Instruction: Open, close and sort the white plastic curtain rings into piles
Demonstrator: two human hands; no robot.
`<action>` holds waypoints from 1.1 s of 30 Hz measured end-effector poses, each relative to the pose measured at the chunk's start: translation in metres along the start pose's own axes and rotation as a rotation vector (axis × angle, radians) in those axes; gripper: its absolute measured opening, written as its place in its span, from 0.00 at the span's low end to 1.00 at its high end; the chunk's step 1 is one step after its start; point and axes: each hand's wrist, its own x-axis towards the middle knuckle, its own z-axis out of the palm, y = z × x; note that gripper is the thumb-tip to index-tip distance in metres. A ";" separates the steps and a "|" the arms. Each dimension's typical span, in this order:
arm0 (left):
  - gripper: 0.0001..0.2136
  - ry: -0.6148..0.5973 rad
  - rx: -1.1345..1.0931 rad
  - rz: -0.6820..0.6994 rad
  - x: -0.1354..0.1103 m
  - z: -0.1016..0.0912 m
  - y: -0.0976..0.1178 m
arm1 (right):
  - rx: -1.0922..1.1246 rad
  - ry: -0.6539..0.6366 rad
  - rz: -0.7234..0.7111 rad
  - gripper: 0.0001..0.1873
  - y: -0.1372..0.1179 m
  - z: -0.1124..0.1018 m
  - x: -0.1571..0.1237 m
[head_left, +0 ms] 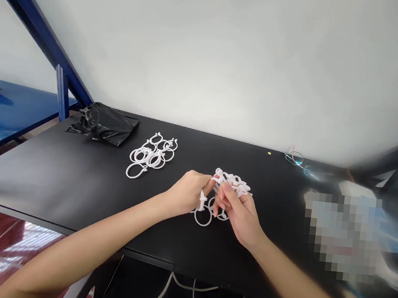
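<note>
My left hand point(186, 193) is closed around a white plastic curtain ring point(202, 199), part of which shows at the fingers. Close against it, my right hand point(241, 215) pinches at the same spot, its thumb and index finger pressed together on white ring plastic. Exactly how the pieces meet there is hidden by the fingers. Behind and under my right hand lies a pile of white curtain rings point(240, 185). Another white ring point(202, 225) rests on the black table just below my hands. To the left, several white rings with small eyelets point(153, 159) lie in a loose group.
A crumpled black plastic bag point(111, 125) sits at the table's point(85, 184) back left. A pair of eyeglasses point(294, 158) lies at the back right. A pixelated package point(342, 235) occupies the right side. Cables point(166, 288) hang below the front edge; a white wall stands behind.
</note>
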 end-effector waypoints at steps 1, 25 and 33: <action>0.16 0.020 -0.056 0.001 0.000 0.002 0.000 | 0.010 0.012 -0.023 0.22 0.001 0.001 -0.001; 0.16 0.228 -0.154 -0.199 0.005 0.002 -0.001 | -0.101 -0.006 -0.022 0.13 0.008 0.007 -0.003; 0.07 0.159 0.220 -0.113 0.004 -0.008 -0.002 | -0.173 -0.026 0.067 0.14 0.006 0.010 -0.001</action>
